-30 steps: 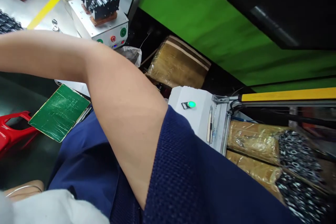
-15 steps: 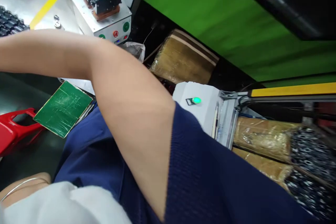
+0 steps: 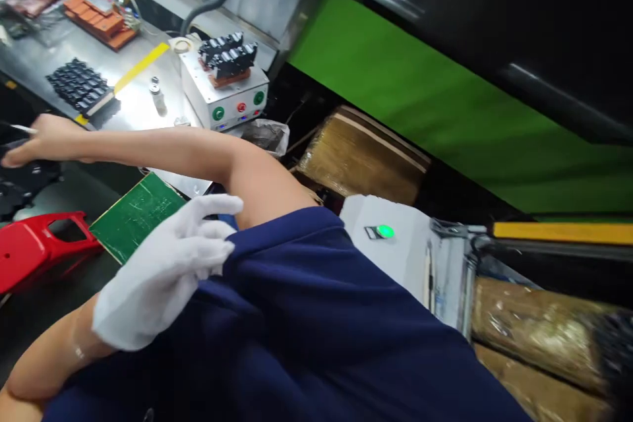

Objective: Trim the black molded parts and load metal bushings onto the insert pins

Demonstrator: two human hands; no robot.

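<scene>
My left hand (image 3: 163,270) wears a white glove and is raised before my dark blue shirt. Its fingers are loosely bent and apart, with nothing in them. Behind it lies a green scuffed book or pad (image 3: 131,214), partly covered by the glove. My bare right hand (image 3: 54,138) reaches out to the left edge, its fingers closed around a thin pale tool (image 3: 22,128) whose kind I cannot make out. Just below that hand are black parts (image 3: 30,178), blurred and cut off by the frame edge.
A red plastic stool (image 3: 30,250) stands at the left. The metal bench holds rows of black parts (image 3: 79,86), an orange fixture (image 3: 101,16) and a white control box (image 3: 225,95) with black parts on top. Wrapped boxes (image 3: 366,151) and a green-lit button (image 3: 384,231) are to the right.
My gloved left hand has risen from the bottom edge into the middle left. My right hand has come into sight at the left. The view has shifted, showing more of the bench.
</scene>
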